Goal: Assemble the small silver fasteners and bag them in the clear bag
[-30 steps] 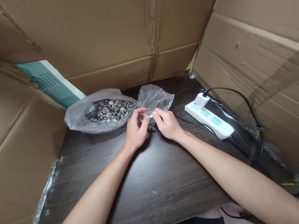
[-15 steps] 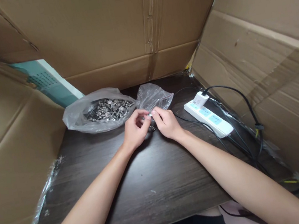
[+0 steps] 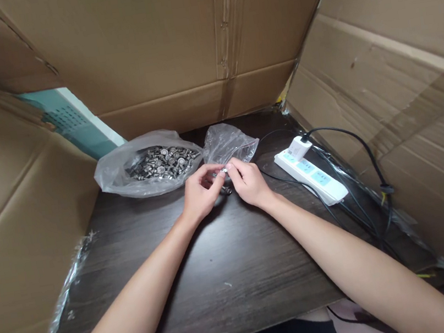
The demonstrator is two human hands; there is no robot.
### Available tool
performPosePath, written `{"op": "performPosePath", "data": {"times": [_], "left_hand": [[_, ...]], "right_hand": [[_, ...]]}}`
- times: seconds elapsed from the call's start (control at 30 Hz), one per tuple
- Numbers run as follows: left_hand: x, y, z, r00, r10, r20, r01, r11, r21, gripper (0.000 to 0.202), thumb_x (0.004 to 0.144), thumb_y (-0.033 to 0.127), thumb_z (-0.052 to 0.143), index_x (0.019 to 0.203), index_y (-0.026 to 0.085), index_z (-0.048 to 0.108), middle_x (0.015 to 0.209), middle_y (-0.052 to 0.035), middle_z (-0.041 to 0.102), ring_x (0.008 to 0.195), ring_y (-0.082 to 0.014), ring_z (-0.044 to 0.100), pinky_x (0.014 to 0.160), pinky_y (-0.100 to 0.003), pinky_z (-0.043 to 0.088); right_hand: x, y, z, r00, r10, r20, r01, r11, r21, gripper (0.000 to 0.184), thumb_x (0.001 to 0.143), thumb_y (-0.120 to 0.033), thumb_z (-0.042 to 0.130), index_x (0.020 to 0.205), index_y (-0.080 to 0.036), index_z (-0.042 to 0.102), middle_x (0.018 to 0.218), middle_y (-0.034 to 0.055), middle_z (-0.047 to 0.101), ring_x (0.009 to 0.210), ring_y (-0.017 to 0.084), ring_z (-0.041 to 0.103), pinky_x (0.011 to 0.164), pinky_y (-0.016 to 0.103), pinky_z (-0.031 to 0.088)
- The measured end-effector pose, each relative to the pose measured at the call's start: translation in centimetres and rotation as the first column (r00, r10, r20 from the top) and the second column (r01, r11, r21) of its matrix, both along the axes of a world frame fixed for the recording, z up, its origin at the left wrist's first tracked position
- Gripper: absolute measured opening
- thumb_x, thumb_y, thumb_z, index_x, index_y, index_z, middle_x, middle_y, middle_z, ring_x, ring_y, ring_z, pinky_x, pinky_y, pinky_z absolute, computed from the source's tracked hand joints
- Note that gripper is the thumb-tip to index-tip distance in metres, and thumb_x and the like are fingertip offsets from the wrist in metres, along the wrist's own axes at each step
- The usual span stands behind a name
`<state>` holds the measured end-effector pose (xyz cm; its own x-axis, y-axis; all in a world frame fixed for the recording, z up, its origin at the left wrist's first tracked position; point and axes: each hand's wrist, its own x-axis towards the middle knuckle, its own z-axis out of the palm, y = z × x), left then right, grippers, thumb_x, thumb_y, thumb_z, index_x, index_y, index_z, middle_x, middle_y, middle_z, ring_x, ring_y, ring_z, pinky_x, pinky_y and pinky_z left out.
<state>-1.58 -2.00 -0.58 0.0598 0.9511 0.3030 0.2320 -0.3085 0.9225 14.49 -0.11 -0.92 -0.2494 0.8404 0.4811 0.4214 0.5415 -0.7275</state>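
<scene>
- Cardboard walls are enclosing a dark wooden desk.
- A clear bag of metal fasteners is lying just behind the hands, unmoved since a second ago.
- Left hand and right hand are still meeting, fingertips pinching a small metal part, possibly a snap button, beside a small zip bag.

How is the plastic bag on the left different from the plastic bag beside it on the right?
The left plastic bag is larger and lies open, heaped with small metal parts; the right plastic bag is smaller, crumpled and looks nearly empty. The left bag lies apart from the hands; the right bag sits just behind the fingertips. Both are clear and rest on the dark table.
</scene>
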Motion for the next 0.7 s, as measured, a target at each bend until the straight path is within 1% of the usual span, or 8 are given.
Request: {"op": "performPosePath", "data": {"times": [0.17, 0.37, 0.43, 0.6, 0.7], "left_hand": [[0.06, -0.01, 0.05, 1.000, 0.002, -0.001, -0.002, 1.000, -0.013, 0.028, 0.089, 0.039, 0.070, 0.102, 0.015, 0.076, 0.096, -0.0071, 0.076, 0.073, -0.0139, 0.063, 0.063, -0.023, 0.049], [0.23, -0.12, 0.16, 1.000, -0.012, -0.014, 0.012, 1.000, -0.009, 0.029, 0.093, 0.037, 0.065, 0.110, 0.016, 0.075, 0.105, -0.0077, 0.076, 0.072, -0.0131, 0.063, 0.065, -0.024, 0.050], [0.27, -0.12, 0.21, 1.000, -0.007, -0.017, 0.007, 1.000, -0.007, 0.030, 0.093, 0.037, 0.065, 0.111, 0.015, 0.075, 0.105, -0.0079, 0.076, 0.071, -0.0128, 0.063, 0.064, -0.024, 0.050], [0.24, -0.03, 0.22, 1.000, -0.005, -0.028, 0.005, 1.000, -0.007, 0.027, 0.091, 0.036, 0.066, 0.106, 0.016, 0.075, 0.096, -0.0060, 0.076, 0.064, -0.0113, 0.060, 0.059, -0.023, 0.047], [0.28, -0.05, 0.22, 1.000, 0.022, -0.023, -0.022, 1.000, -0.012, 0.025, 0.088, 0.036, 0.068, 0.101, 0.015, 0.073, 0.087, -0.0048, 0.073, 0.060, -0.0104, 0.056, 0.055, -0.022, 0.043]], "right_hand": [[0.01, -0.01, -0.02, 1.000, 0.007, -0.002, -0.007, 1.000, -0.012, 0.034, 0.104, -0.037, 0.040, 0.074, -0.022, 0.041, 0.062, -0.0020, 0.045, 0.056, 0.013, 0.041, 0.060, 0.028, 0.031], [-0.03, 0.00, -0.04, 1.000, 0.009, -0.022, -0.009, 1.000, 0.003, 0.034, 0.104, -0.036, 0.041, 0.074, -0.021, 0.041, 0.063, -0.0022, 0.045, 0.057, 0.012, 0.041, 0.060, 0.028, 0.031], [-0.06, 0.01, -0.02, 1.000, 0.011, -0.021, -0.011, 1.000, -0.003, 0.034, 0.104, -0.037, 0.041, 0.074, -0.021, 0.042, 0.063, -0.0020, 0.046, 0.057, 0.012, 0.042, 0.060, 0.028, 0.031], [-0.04, 0.03, 0.11, 1.000, 0.025, 0.002, -0.025, 0.999, -0.041, 0.033, 0.104, -0.037, 0.042, 0.075, -0.021, 0.043, 0.064, -0.0019, 0.048, 0.058, 0.012, 0.042, 0.060, 0.028, 0.032], [0.03, 0.00, 0.21, 0.999, 0.040, -0.011, -0.041, 0.997, -0.061, 0.033, 0.103, -0.038, 0.042, 0.075, -0.021, 0.044, 0.065, -0.0015, 0.049, 0.059, 0.013, 0.043, 0.061, 0.028, 0.033]]}}
